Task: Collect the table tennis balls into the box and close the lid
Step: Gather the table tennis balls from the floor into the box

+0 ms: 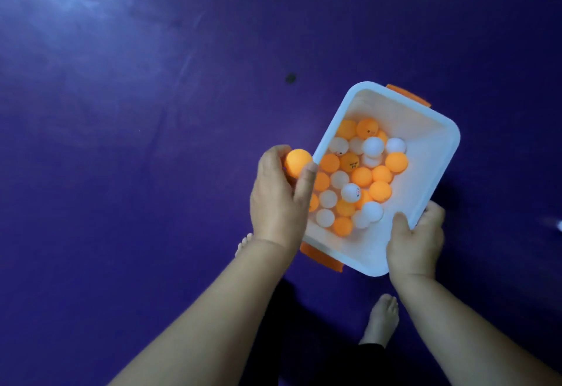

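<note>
I am judging this as mid-collection: my left hand point(278, 195) is gripping an orange ball point(298, 163) in a closed grip just outside the rim of the white box point(431, 179), which my right hand point(416, 242) is clamping at its near corner. Next, I think, the ball is needing a short carry over the rim and a release among the balls point(362, 177) inside. No lid is showing. The purple floor point(137, 142) is lying bare below, my feet showing.

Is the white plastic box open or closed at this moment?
Open: the white plastic box has no lid on, and orange and white balls show inside.
</note>
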Tool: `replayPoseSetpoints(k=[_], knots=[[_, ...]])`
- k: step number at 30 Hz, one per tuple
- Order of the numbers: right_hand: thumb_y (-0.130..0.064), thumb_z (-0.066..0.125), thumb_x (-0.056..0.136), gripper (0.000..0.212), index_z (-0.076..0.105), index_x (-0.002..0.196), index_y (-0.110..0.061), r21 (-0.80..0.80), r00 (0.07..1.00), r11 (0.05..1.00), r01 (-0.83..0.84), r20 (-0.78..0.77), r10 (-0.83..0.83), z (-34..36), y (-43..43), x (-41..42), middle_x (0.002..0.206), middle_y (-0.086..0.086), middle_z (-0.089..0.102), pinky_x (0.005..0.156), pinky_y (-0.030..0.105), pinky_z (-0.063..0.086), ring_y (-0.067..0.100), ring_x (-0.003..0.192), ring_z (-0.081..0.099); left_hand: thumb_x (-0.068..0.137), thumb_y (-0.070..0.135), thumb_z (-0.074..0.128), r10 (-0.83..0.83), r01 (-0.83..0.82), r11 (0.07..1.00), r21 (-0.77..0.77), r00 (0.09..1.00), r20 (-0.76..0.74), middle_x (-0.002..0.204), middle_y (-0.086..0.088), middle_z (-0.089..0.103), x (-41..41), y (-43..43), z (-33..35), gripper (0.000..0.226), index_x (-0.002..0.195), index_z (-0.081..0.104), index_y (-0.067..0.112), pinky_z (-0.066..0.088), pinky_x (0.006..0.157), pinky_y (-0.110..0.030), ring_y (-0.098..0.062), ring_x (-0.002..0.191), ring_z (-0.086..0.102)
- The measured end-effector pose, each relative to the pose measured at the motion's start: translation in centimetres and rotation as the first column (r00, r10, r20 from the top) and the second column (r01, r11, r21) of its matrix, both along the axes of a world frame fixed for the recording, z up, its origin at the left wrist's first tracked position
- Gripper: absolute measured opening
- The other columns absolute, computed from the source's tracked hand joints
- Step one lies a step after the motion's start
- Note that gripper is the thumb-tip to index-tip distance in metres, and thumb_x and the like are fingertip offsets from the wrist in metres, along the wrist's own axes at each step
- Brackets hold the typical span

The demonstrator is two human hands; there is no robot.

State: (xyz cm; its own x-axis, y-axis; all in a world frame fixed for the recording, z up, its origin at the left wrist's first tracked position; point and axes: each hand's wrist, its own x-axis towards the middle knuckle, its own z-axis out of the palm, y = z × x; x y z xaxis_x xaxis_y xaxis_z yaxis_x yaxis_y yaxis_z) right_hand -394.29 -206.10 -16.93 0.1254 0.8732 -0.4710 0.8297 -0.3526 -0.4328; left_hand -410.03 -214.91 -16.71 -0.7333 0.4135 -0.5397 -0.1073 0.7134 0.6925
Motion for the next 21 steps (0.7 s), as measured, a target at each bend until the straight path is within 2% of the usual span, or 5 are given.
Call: replayPoseSetpoints(k=[4, 8, 13, 17, 21], knots=[[-0.008, 0.051, 0.09, 0.034, 0.045, 0.124, -0.009, 0.005, 0.999, 0.999, 0.051, 0.015, -0.051, 5.1, 1.0, 0.1, 0.119, 0.014, 0.061, 0.084, 0.037, 0.05, 0.033, 0.102, 0.06, 0.072, 0.064, 0.054, -0.301, 0.303, 0.953, 0.02, 0.951, -0.068, 0.102, 0.015, 0.058, 0.8, 2.9, 6.7, 0.051, 0.11, 0.054, 0.03, 0.048, 0.073, -0.029, -0.006, 0.094, 0.053], [-0.015, 0.05, 0.089, 0.032, 0.045, 0.121, -0.017, 0.027, 0.992, 0.992, 0.126, -0.015, -0.126, 9.9, 2.5, 1.1, 0.118, 0.01, 0.062, 0.088, 0.042, 0.049, 0.034, 0.1, 0.06, 0.082, 0.042, 0.064, -0.366, 0.365, 0.93, -0.04, 0.909, -0.199, 0.1, 0.009, 0.061, 1.2, 5.3, 10.3, 0.033, 0.107, 0.063, 0.021, 0.04, 0.069, -0.024, -0.013, 0.095, 0.054], [-0.039, 0.042, 0.073, 0.037, 0.042, 0.109, -0.031, 0.08, 0.977, 0.974, 0.214, 0.001, -0.215, 13.2, 5.6, 4.2, 0.114, 0.006, 0.066, 0.096, 0.062, 0.039, 0.037, 0.097, 0.06, 0.088, 0.036, 0.059, -0.497, 0.459, 0.859, -0.225, 0.854, -0.153, 0.124, 0.003, 0.055, 3.8, 10.0, 13.6, 0.047, 0.13, 0.047, 0.018, 0.041, 0.084, -0.026, -0.016, 0.114, 0.048], [-0.028, 0.045, 0.076, 0.047, 0.048, 0.119, -0.011, 0.075, 0.968, 0.968, 0.239, -0.097, -0.231, 14.8, 10.4, 8.0, 0.117, 0.014, 0.063, 0.092, 0.049, 0.046, 0.035, 0.101, 0.059, 0.09, 0.034, 0.053, -0.601, 0.553, 0.776, -0.303, 0.794, -0.093, 0.11, 0.001, 0.057, 8.0, 15.8, 15.0, 0.032, 0.117, 0.048, 0.018, 0.038, 0.063, -0.028, -0.016, 0.087, 0.052], [-0.005, 0.052, 0.088, 0.035, 0.048, 0.123, -0.002, 0.052, 0.946, 0.954, 0.296, -0.156, -0.285, 15.3, 16.1, 14.8, 0.118, 0.018, 0.06, 0.08, 0.029, 0.04, 0.028, 0.099, 0.056, 0.09, 0.033, 0.051, -0.662, 0.592, 0.722, -0.357, 0.742, -0.11, 0.091, 0.004, 0.054, 13.7, 22.6, 16.0, 0.018, 0.099, 0.049, 0.017, 0.034, 0.054, -0.029, -0.017, 0.077, 0.05]])
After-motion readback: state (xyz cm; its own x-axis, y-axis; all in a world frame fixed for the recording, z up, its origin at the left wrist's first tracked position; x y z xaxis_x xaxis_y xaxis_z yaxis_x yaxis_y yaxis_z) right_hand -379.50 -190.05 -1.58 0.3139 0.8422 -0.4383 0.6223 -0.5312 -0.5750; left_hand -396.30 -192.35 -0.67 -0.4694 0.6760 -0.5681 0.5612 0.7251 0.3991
